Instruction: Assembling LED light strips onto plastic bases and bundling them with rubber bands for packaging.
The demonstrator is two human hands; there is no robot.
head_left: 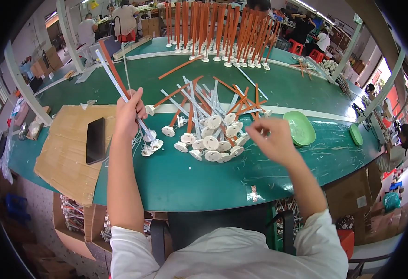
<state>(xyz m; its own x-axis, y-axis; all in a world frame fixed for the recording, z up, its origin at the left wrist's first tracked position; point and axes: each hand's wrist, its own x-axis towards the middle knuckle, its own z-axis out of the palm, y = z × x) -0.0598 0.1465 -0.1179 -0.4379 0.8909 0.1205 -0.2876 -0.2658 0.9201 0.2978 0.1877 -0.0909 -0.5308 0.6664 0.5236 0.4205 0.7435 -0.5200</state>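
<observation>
A bundle of rods [120, 88] is gripped by the left hand [129, 116] beside the rod pile [211, 130]; the right hand [271, 139], fingers loosely curled, is held empty near a green dish [301, 128].

Bundle of long white and orange rods [120, 86] with round white bases, tilted up-left, bases down on the green table. Loose pile of like rods [208, 128] heaped just right, discs facing near.

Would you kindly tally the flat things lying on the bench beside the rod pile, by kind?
Green dishes: 2 (large, small)
Black phone: 1
Cardboard sheet: 1
Total: 4
</observation>
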